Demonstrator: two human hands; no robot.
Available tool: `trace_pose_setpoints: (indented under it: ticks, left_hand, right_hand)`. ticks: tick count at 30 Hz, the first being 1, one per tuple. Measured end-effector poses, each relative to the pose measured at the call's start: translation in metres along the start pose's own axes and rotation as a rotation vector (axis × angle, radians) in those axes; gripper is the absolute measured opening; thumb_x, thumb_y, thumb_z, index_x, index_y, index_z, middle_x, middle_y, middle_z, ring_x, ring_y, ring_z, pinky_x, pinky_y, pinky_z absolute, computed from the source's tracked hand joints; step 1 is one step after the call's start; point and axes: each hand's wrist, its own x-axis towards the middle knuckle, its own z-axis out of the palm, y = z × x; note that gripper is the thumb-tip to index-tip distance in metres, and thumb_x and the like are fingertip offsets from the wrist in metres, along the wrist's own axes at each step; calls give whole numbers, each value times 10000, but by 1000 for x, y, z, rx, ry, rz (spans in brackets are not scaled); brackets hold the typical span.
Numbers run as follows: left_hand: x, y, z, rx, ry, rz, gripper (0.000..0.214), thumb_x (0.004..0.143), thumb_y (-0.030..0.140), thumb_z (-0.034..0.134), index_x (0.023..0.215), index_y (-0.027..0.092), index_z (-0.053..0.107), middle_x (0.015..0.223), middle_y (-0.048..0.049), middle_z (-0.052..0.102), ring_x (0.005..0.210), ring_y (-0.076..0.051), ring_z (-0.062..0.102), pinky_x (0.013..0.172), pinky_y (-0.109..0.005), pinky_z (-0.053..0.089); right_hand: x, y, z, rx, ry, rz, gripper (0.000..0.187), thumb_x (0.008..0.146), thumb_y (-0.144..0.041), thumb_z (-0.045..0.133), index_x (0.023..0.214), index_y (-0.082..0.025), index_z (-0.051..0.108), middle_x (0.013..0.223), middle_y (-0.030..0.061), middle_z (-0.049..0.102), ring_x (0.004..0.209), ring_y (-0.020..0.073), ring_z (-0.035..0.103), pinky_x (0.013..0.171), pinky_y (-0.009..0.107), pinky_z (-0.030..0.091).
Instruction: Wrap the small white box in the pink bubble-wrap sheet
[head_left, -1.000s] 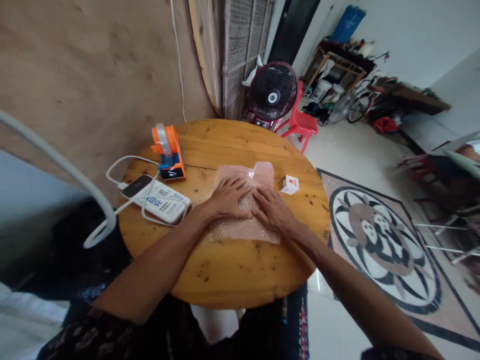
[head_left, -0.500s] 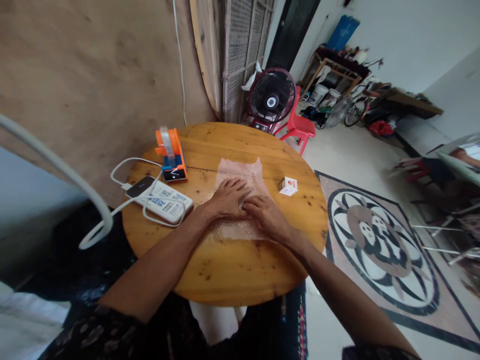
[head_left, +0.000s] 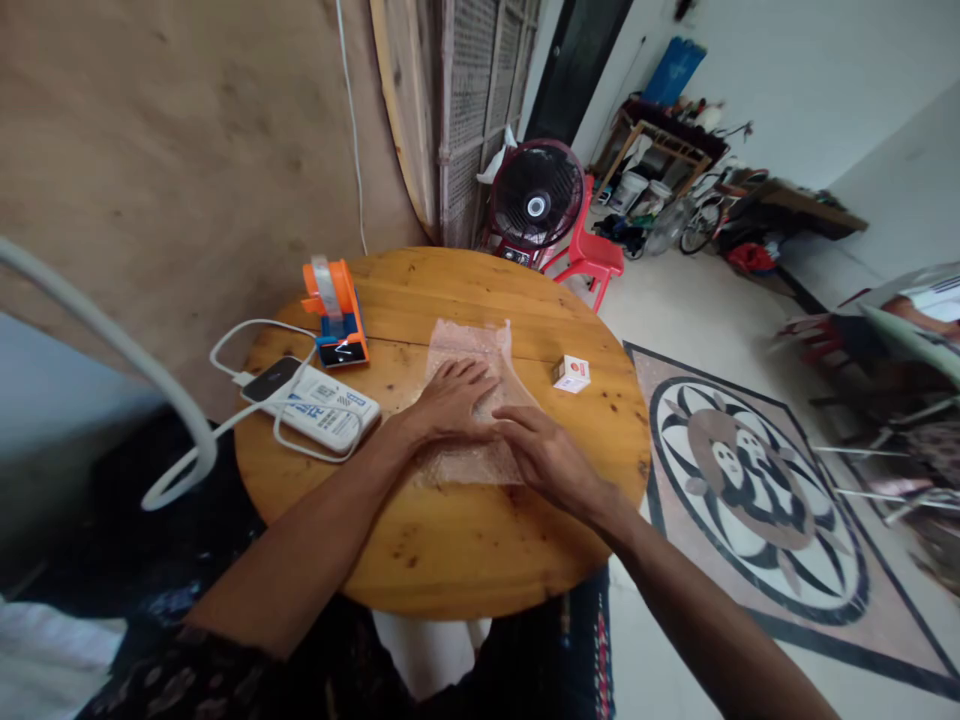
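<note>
A folded sheet of pink bubble wrap (head_left: pixel 469 350) lies in the middle of the round wooden table (head_left: pixel 450 540). My left hand (head_left: pixel 450 400) lies flat on it, fingers stretched out. My right hand (head_left: pixel 551 460) rests at the sheet's near right edge with its fingers extended and slightly curled; it holds nothing that I can see. A small white and red box (head_left: pixel 571 373) sits on the table to the right of the sheet, apart from both hands.
An orange tape dispenser (head_left: pixel 335 312) stands at the table's left. A phone (head_left: pixel 268 378) and a white power bank (head_left: pixel 328 413) with a white cable lie beside it. Behind the table are a fan (head_left: pixel 535 203) and a red chair (head_left: pixel 586 260). A patterned floor lies to the right.
The bubble wrap's right flap has been folded in, so the sheet is narrower. My right hand has slid back toward me to the sheet's near right edge. My left hand stays flat.
</note>
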Motion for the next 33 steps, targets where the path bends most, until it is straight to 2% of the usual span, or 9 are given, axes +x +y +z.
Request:
trace_pose_setpoints:
  ticks: [3,7,10,15,17,20,24,30,33]
  left_hand:
    - [0,0,0,14,5,0,777,745,633,568,1376,196,447,1489,-140,382,1393,-323,287,1136,-458,207]
    - [2,-2,3,-12,11,-8,888,688,696,589,1389,175,430,1497,-153,370,1398,-340,271,1143,-476,183]
    - [2,-3,5,-36,11,-4,912,666,709,604,1390,182,431,1498,-148,371,1397,-341,273,1143,-486,183]
    - [2,-1,3,-55,32,-30,843,704,641,603,1382,169,439,1486,-144,393,1393,-321,294,1153,-449,187]
    - [2,0,1,-54,22,-20,881,690,669,604,1390,164,431,1484,-153,394,1392,-327,297,1153,-454,186]
    - [2,-1,-1,-35,-17,-20,916,656,720,608,1389,196,439,1507,-146,365,1406,-344,269,1148,-485,182]
    - [3,-4,1,-26,-34,-14,913,662,721,607,1391,197,438,1531,-140,329,1428,-327,234,1159,-471,158]
    - [2,-3,0,-20,-38,-11,939,668,750,577,1398,179,427,1525,-154,335,1427,-335,231,1159,-473,161]
    - [0,-1,-1,-8,-29,-7,892,703,725,559,1390,171,435,1515,-159,348,1417,-341,251,1155,-476,170]
  right_hand:
    - [14,12,16,-20,-49,4,243,864,-90,487,1023,-141,662,1162,143,647,1075,254,613,927,422,531]
    - [-18,34,15,-25,-31,22,278,926,-169,451,1148,-169,618,1235,146,609,1196,253,555,1014,465,478]
    - [-29,34,12,-38,-11,82,283,930,-186,435,1147,-162,615,1257,164,591,1171,247,572,989,442,502]
    - [17,31,30,-36,8,21,428,901,-151,395,1315,-138,505,1382,155,515,1311,245,454,1081,443,417]
    - [31,42,33,-86,37,116,435,928,-214,393,1345,-124,481,1424,165,475,1357,269,395,1117,489,352]
    - [29,65,31,-198,31,326,469,958,-313,390,1361,-87,467,1449,185,443,1356,312,386,1108,522,330]
    - [13,80,27,-271,-15,367,482,964,-332,385,1367,-81,462,1447,174,451,1338,304,404,1099,489,335]
    - [16,49,15,-295,88,343,386,937,-306,437,1239,-110,577,1359,183,527,1221,324,483,1028,520,379]
    - [18,29,12,-181,75,178,360,954,-275,407,1239,-137,579,1302,148,578,1186,274,513,1028,469,407]
